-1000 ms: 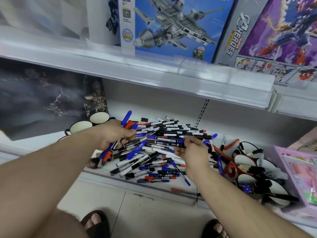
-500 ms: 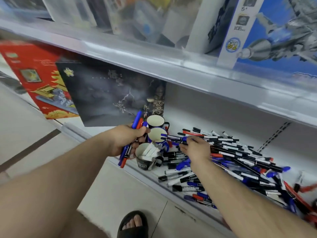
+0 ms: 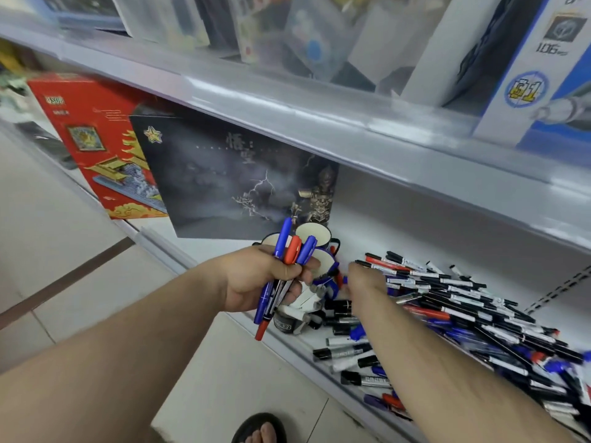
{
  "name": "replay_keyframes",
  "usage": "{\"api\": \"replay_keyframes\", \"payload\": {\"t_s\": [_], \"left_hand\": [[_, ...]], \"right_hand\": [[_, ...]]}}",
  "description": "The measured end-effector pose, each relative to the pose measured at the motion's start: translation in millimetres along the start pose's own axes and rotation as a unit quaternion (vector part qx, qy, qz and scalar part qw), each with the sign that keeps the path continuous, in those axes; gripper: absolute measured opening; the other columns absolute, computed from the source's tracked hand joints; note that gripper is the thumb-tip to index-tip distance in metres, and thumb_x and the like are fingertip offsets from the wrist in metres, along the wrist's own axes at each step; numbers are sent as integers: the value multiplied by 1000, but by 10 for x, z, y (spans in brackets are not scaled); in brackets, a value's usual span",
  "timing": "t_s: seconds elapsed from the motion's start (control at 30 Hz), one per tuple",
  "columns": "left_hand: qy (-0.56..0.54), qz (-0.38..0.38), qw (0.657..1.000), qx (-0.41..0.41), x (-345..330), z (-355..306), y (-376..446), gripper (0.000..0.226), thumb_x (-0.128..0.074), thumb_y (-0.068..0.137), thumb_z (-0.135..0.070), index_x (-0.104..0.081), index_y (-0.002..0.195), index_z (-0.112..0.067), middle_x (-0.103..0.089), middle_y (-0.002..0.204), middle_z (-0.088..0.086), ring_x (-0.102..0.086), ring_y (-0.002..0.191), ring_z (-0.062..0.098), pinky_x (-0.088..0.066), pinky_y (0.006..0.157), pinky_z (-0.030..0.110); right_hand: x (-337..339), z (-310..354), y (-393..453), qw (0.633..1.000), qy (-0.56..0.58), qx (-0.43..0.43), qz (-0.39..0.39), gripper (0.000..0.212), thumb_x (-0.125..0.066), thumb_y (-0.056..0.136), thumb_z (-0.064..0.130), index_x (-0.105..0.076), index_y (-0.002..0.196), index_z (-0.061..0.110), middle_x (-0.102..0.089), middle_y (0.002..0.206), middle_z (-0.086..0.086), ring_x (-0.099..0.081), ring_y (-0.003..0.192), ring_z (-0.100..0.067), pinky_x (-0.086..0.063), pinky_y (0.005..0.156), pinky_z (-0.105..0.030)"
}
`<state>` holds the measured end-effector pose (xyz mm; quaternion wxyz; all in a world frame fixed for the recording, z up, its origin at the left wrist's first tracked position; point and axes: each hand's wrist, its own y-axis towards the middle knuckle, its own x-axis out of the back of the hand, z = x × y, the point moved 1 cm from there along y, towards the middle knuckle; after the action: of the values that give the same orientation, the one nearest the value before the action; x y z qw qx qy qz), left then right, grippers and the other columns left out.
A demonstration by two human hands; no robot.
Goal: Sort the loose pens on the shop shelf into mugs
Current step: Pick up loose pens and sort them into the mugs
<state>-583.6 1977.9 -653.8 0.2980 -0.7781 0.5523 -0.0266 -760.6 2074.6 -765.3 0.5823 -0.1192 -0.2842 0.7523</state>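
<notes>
Pens [image 3: 289, 260], seemingly nearer the mugs [image 3: 311, 235].

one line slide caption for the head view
Left hand grips a bundle of blue and red pens; right hand reaches toward white-lined mugs.

Hidden and blurred parts at the pen shelf

The right hand's [image 3: 364, 281] fingers are out of sight behind its wrist, grip unclear. The left hand [image 3: 256, 279] and its pens [image 3: 287, 251] cover much of the mugs [image 3: 315, 235]. The pile [image 3: 479, 314] blurs and runs off the right edge; upper-shelf boxes [image 3: 287, 33] are smeared.
</notes>
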Motion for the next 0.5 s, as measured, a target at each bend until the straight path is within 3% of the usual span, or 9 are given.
{"api": "replay_keyframes", "payload": {"t_s": [0.07,0.13,0.2,0.3,0.43,0.5], "left_hand": [[10,22,1000,-2,-50,-13,8,25,-47,97,1,-64,116,1,-67,83,9,-60,64,19,-53,59,28],[41,40,998,-5,-116,-18,11,23,-48,97,0,-65,113,-1,-68,84,9,-62,63,19,-54,63,32],[64,54,996,-1,-198,-24,12,20,-48,98,-2,-64,111,-2,-69,85,9,-63,62,18,-56,65,34],[85,61,994,0,-316,-41,4,16,-49,99,-3,-62,106,-3,-68,84,9,-63,61,16,-57,61,32],[103,83,991,1,-405,-43,-3,14,-49,100,-4,-61,94,-5,-66,83,8,-63,60,15,-55,61,31],[107,84,991,5,-432,-36,-10,15,-50,100,-7,-62,92,-6,-68,82,6,-63,62,15,-55,62,31]], "right_hand": [[135,123,-184,996,-24,82,-26,9,-58,86,19,-64,80,15,-69,85,-10,-66,76,-30,-52,68,-37],[260,281,-505,989,24,137,56,16,-57,93,14,-66,80,16,-64,73,-6,-55,56,-23,-43,54,-32],[391,445,-858,967,23,197,161,20,-55,99,21,-71,88,15,-64,73,-5,-46,48,-18,-36,46,-26],[510,612,-1248,932,-55,256,249,23,-54,100,33,-73,93,24,-62,70,-5,-45,47,-15,-37,46,-25],[521,647,-1416,898,-141,310,279,18,-66,93,15,-73,85,30,-66,62,2,-55,46,-16,-51,51,-30],[532,627,-1398,902,-141,311,266,20,-68,91,7,-71,82,24,-64,56,3,-53,42,-14,-47,46,-26]]}}
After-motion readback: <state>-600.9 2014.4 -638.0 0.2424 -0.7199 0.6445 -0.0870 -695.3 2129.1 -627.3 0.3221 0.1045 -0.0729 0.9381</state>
